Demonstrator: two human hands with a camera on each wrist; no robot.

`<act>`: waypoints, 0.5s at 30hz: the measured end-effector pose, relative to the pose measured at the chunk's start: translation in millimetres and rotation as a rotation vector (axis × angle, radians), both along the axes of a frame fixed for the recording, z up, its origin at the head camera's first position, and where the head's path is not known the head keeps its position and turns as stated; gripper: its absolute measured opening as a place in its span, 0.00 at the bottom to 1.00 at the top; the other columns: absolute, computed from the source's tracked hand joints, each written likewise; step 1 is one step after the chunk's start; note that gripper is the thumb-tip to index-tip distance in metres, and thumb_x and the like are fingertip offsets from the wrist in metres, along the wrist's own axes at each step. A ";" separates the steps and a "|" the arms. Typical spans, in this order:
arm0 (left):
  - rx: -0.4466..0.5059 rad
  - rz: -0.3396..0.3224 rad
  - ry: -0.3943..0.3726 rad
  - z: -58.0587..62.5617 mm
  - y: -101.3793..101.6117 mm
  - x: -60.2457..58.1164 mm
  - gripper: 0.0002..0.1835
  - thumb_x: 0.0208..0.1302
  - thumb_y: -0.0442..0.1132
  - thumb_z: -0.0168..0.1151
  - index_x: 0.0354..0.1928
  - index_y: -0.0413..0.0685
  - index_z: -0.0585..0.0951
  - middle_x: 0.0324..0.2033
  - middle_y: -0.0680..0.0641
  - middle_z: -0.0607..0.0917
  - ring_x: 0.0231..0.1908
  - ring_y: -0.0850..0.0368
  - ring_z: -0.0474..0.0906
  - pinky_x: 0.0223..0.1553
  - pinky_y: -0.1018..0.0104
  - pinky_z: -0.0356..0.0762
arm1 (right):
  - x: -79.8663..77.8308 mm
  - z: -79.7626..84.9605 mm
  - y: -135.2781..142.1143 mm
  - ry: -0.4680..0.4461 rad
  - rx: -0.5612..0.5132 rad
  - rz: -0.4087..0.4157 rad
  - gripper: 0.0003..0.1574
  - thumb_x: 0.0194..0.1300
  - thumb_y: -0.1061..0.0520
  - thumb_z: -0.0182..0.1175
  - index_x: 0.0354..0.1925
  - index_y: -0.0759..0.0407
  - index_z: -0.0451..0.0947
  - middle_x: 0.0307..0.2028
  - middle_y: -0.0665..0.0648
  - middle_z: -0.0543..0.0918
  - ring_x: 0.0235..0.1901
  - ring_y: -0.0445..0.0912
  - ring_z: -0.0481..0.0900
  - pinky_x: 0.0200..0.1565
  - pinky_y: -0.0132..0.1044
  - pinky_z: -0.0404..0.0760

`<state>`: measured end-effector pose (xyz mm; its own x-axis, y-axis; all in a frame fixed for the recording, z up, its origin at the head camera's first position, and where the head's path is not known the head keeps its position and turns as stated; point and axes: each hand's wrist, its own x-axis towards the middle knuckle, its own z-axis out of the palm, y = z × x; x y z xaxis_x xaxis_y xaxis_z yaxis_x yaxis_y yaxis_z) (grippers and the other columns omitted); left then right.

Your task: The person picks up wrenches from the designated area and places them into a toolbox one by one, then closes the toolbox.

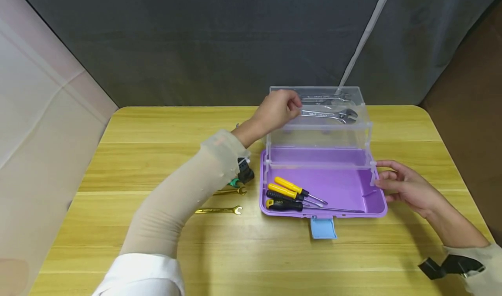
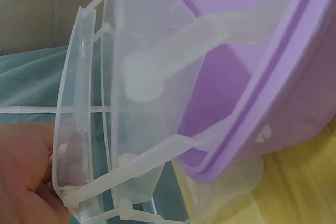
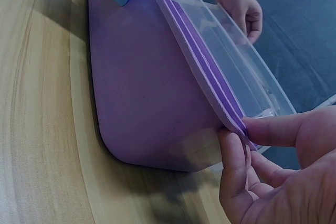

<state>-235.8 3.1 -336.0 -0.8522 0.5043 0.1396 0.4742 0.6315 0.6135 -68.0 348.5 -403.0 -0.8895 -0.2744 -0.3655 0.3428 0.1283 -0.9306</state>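
My left hand reaches over the left end of a clear upper tray. Its curled fingers meet the handle end of a silver adjustable wrench whose head points right. The left wrist view shows these fingers through the tray's clear wall. Beneath the tray stands a purple toolbox, joined to it by clear hinge arms. My right hand pinches the box's right rim between thumb and fingers, as the right wrist view shows up close. Several yellow and black screwdrivers lie in the box's left front.
A light blue latch hangs open at the box's front. Left of the box lie gold wrenches, partly hidden by my left arm, and a black tool part. A dark fabric wall rises behind the table.
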 end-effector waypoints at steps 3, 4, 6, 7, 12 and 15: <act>0.016 -0.010 0.004 2.2 -1.2 -0.3 0.03 0.69 0.36 0.66 0.40 0.44 0.85 0.33 0.50 0.85 0.33 0.60 0.78 0.37 0.70 0.76 | 0.3 -0.3 -0.4 0.000 0.007 -0.002 0.27 0.72 0.71 0.57 0.54 0.38 0.75 0.37 0.50 0.82 0.36 0.44 0.82 0.33 0.38 0.82; 0.018 -0.013 0.007 3.5 -2.0 -0.1 0.04 0.70 0.36 0.65 0.40 0.44 0.85 0.33 0.50 0.85 0.33 0.60 0.79 0.38 0.70 0.76 | 0.4 -0.5 -0.5 0.000 0.010 -0.001 0.27 0.72 0.70 0.57 0.54 0.38 0.75 0.37 0.50 0.82 0.36 0.44 0.82 0.33 0.38 0.82; 0.022 -0.019 0.015 7.0 -4.0 0.7 0.04 0.71 0.37 0.64 0.41 0.44 0.85 0.35 0.50 0.86 0.34 0.60 0.79 0.39 0.69 0.77 | 0.6 -0.9 -0.6 0.000 0.015 -0.001 0.27 0.72 0.70 0.57 0.54 0.38 0.75 0.37 0.50 0.81 0.36 0.44 0.82 0.33 0.39 0.82; 0.025 -0.023 0.020 9.2 -5.4 1.4 0.05 0.71 0.37 0.63 0.41 0.44 0.85 0.35 0.50 0.86 0.34 0.60 0.79 0.39 0.69 0.77 | 0.6 -1.0 -0.5 -0.001 0.017 -0.002 0.27 0.72 0.70 0.57 0.54 0.38 0.75 0.37 0.51 0.81 0.36 0.44 0.82 0.34 0.39 0.82; 0.012 -0.032 0.062 20.9 -13.9 6.4 0.07 0.73 0.39 0.62 0.46 0.45 0.85 0.40 0.50 0.86 0.36 0.60 0.80 0.41 0.67 0.78 | 0.3 -1.5 -0.4 0.004 0.024 -0.006 0.26 0.71 0.70 0.58 0.54 0.38 0.75 0.37 0.51 0.81 0.36 0.44 0.81 0.33 0.38 0.82; -0.042 -0.036 0.103 26.1 -19.8 9.7 0.11 0.74 0.41 0.61 0.52 0.45 0.85 0.46 0.49 0.86 0.40 0.59 0.81 0.45 0.66 0.79 | -0.2 -1.8 -0.5 0.006 0.022 -0.004 0.26 0.72 0.70 0.57 0.54 0.38 0.75 0.37 0.51 0.81 0.36 0.44 0.82 0.33 0.38 0.82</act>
<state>-226.1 -16.8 -309.9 -0.8155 0.5418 0.2036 0.5564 0.6369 0.5337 -68.1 348.0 -404.8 -0.8926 -0.2627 -0.3663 0.3379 0.1479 -0.9295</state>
